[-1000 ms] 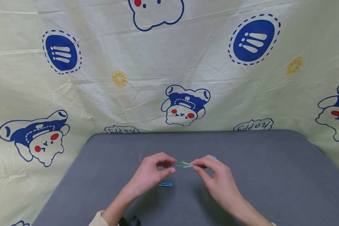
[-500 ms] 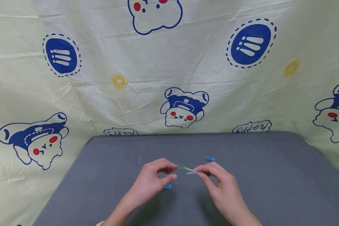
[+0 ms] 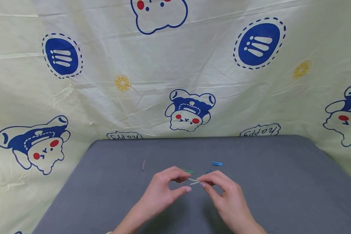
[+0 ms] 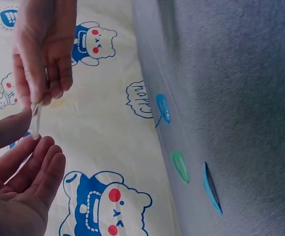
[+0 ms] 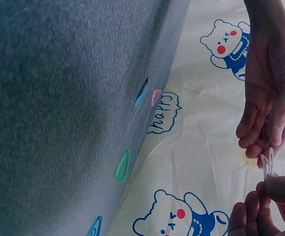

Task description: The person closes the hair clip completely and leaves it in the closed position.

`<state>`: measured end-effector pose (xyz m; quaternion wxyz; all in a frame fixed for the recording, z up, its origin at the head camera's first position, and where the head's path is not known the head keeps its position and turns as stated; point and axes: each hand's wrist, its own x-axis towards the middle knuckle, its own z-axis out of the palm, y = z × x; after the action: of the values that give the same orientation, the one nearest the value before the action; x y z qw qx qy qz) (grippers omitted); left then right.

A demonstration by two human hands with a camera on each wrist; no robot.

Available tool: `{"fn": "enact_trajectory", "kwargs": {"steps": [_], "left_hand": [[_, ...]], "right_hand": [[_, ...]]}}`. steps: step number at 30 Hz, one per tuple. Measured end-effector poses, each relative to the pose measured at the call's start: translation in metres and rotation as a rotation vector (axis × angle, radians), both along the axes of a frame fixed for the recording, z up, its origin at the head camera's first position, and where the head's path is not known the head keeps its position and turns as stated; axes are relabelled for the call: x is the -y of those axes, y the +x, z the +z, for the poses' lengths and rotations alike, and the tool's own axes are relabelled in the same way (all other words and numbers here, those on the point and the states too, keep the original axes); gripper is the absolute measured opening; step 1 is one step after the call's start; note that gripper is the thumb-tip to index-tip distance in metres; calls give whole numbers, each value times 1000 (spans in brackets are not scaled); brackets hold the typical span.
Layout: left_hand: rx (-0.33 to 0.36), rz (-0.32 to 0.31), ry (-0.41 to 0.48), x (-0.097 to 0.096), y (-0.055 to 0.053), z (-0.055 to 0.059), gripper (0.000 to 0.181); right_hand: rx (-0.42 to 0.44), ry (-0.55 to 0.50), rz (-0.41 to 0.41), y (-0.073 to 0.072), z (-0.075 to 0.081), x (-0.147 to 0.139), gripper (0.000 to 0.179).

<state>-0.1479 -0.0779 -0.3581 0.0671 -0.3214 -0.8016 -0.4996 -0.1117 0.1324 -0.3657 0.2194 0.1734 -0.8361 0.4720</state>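
Note:
My right hand [image 3: 226,191] pinches a white snap hair clip [image 3: 194,181] by one end between thumb and index finger. In the right wrist view the clip [image 5: 268,164] stands sprung apart as two slim prongs. My left hand [image 3: 166,188] is at the clip's other end, thumb and index finger spread around it, not pinching. In the left wrist view its fingertips [image 4: 40,143] are right by the clip's tip; whether they touch it I cannot tell. A green hair clip [image 3: 188,171] lies on the table just behind the hands.
A grey cloth-covered table [image 3: 266,169] spreads beneath. A blue hair clip [image 3: 217,163] lies behind my right hand, with another dark blue one [image 3: 209,171] near it. At the left is a pink clip [image 3: 143,165]. A patterned sheet [image 3: 152,65] hangs behind the table.
My left hand has moved right, nearer the right hand, and now covers the front blue clip. The white clip shifted slightly right, then back left, still pinched in my right hand.

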Motion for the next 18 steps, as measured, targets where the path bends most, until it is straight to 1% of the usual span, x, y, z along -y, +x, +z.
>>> {"fn": "enact_trajectory", "kwargs": {"steps": [5,8,11,13,16,18], "left_hand": [[-17,8,-33,-4,2,-2,27],[-18,18,-24,-5,3,-2,24],[-34,29,-14,-5,3,-3,19],[-58,32,-7,-5,2,-4,15],[-92,21,-1,-5,1,-6,6],[-114,-4,13,-4,1,-8,4]], "right_hand": [[1,3,7,0,-2,1,30],[-11,-3,14,1,-3,1,28],[-2,-20,27,2,-3,2,26],[7,-33,37,3,-3,3,23],[20,-65,68,1,-6,3,21],[30,-87,97,0,-8,2,20]]}}
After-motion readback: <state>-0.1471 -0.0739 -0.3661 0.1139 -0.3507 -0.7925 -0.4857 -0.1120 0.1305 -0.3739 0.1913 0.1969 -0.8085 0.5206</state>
